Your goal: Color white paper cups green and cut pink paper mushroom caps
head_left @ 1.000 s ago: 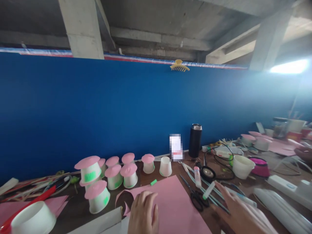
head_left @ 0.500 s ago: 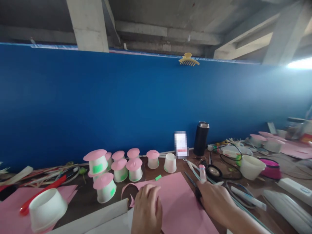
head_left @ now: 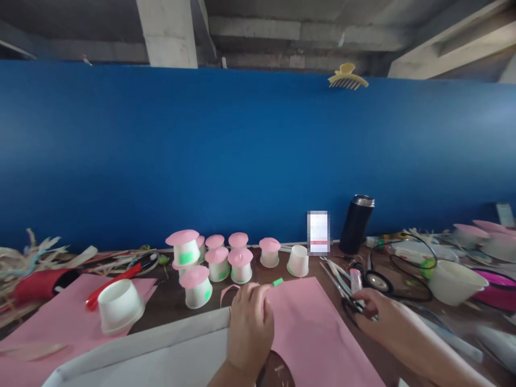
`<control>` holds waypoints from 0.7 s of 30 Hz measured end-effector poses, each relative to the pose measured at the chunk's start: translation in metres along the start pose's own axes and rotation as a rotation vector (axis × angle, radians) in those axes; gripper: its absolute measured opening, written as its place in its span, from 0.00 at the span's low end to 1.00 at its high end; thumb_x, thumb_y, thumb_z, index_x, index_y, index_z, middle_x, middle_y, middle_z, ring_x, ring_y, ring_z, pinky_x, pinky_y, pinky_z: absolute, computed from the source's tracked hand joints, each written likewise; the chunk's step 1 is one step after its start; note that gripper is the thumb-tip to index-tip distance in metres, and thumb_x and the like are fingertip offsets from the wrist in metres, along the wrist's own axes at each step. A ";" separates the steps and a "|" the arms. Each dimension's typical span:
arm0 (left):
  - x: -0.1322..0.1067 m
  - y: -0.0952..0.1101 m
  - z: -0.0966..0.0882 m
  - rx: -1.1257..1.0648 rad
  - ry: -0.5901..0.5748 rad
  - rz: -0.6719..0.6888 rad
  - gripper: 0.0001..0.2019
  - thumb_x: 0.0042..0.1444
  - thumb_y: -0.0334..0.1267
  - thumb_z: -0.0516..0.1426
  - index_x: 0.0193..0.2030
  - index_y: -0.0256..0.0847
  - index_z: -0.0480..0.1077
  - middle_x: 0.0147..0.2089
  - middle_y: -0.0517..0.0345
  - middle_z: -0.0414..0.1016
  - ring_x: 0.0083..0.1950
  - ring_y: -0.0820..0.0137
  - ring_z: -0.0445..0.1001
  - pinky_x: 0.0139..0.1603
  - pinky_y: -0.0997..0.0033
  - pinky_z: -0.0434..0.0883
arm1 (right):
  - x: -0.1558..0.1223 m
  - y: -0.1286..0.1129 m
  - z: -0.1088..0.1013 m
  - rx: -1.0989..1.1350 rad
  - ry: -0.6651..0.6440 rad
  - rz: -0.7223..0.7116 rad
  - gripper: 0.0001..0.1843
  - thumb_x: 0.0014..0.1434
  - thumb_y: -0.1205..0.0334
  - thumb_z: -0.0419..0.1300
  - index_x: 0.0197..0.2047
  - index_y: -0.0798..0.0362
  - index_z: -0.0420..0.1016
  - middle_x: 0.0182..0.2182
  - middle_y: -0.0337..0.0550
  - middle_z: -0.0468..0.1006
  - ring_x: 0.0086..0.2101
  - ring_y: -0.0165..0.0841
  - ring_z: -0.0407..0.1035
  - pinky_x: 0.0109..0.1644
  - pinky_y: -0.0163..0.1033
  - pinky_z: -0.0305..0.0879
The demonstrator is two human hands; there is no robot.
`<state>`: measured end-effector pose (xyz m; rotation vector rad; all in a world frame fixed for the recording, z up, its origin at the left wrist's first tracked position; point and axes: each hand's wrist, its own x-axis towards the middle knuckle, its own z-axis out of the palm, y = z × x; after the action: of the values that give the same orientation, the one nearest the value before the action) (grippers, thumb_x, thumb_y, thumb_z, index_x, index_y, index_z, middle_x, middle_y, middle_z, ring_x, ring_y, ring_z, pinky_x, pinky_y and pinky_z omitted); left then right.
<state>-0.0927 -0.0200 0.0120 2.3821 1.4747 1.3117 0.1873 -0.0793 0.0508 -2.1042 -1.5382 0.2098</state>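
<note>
My left hand point(head_left: 250, 328) lies fingers down on the left edge of a pink paper sheet point(head_left: 318, 333) in front of me, pressing it to the table. My right hand point(head_left: 377, 317) is curled around the black handles of a pair of scissors point(head_left: 342, 287) lying just right of the sheet, beside a small glue tube point(head_left: 355, 279). Behind the sheet stand several upturned white paper cups with pink caps point(head_left: 217, 260) and one plain cup point(head_left: 298, 260).
A blue partition point(head_left: 242, 156) runs behind the table, with a yellow hair clip point(head_left: 347, 76) on top. A black flask point(head_left: 356, 224), black cables point(head_left: 399, 269), a white bowl point(head_left: 450, 281) and a pink bowl point(head_left: 497, 289) lie right. A white cup point(head_left: 120, 305), red tool point(head_left: 113, 284) and pink paper point(head_left: 60, 322) sit left.
My right hand moved left from the pens to the scissors and closed on their handles. The view swung left and down; my left hand stayed on the pink sheet.
</note>
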 end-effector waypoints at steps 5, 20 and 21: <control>-0.003 0.009 0.003 -0.019 -0.072 0.000 0.14 0.57 0.25 0.49 0.43 0.45 0.69 0.43 0.55 0.74 0.46 0.61 0.71 0.47 0.58 0.66 | -0.012 0.005 -0.016 0.903 -0.200 0.235 0.26 0.48 0.49 0.66 0.49 0.50 0.72 0.17 0.30 0.64 0.16 0.25 0.56 0.18 0.30 0.51; -0.006 0.013 0.006 -0.005 -0.210 -0.012 0.13 0.57 0.26 0.49 0.40 0.45 0.71 0.37 0.57 0.73 0.41 0.64 0.72 0.42 0.62 0.66 | -0.026 -0.005 -0.009 1.640 -0.358 0.360 0.28 0.46 0.59 0.73 0.50 0.43 0.72 0.31 0.36 0.75 0.18 0.17 0.56 0.15 0.21 0.52; -0.006 0.013 0.007 0.006 -0.201 -0.001 0.13 0.56 0.25 0.49 0.40 0.45 0.71 0.37 0.57 0.74 0.40 0.65 0.72 0.41 0.63 0.66 | -0.023 -0.006 -0.011 1.614 -0.346 0.385 0.29 0.45 0.58 0.73 0.50 0.43 0.71 0.31 0.37 0.76 0.18 0.18 0.57 0.15 0.21 0.52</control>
<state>-0.0800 -0.0291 0.0090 2.4328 1.4246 1.0332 0.1791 -0.1027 0.0589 -0.9478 -0.5230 1.4213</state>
